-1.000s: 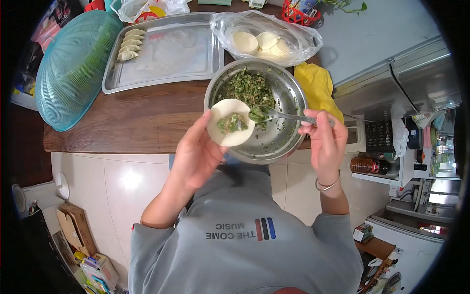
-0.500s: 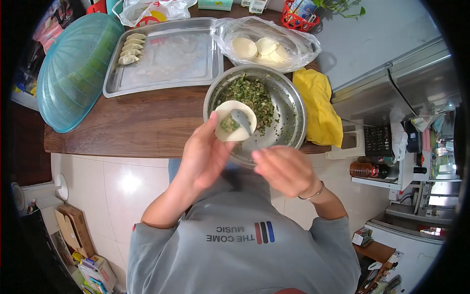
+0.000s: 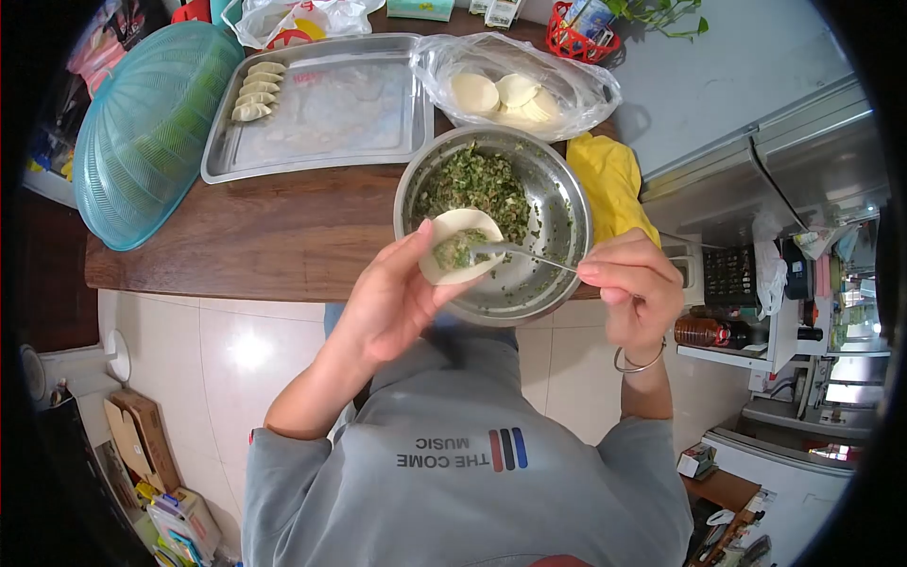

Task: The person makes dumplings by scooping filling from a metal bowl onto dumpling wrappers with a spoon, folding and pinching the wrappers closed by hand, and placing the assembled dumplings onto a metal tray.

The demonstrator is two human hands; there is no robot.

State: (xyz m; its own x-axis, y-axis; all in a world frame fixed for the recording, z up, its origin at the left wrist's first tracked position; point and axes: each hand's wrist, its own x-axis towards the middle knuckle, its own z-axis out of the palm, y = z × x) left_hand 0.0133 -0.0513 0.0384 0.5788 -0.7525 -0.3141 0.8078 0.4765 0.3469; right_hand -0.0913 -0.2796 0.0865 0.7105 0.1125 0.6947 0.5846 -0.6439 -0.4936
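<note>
My left hand (image 3: 392,298) holds a round dumpling wrapper (image 3: 444,272), slightly cupped, above the near left rim of a steel bowl (image 3: 569,203). Green filling (image 3: 455,249) lies in the middle of the wrapper. Pinched by its handle end in my right hand (image 3: 631,283) is a metal spoon (image 3: 539,257), whose tip touches the filling. Inside the bowl is more chopped green filling (image 3: 480,184), heaped toward the left and back. Several folded dumplings (image 3: 257,88) stand in a row at the left end of a metal tray (image 3: 312,172).
Behind the bowl, a clear plastic bag (image 3: 586,94) holds more round wrappers (image 3: 474,93). A yellow cloth (image 3: 603,184) lies right of the bowl. The teal mesh cover (image 3: 151,142) stands left of the tray on the wooden table (image 3: 255,236). A red basket (image 3: 581,38) is at the back.
My right hand has moved right and up, and the spoon has swung from steep to nearly level. The wrapper is slightly lower and tilted, with the filling more visible.
</note>
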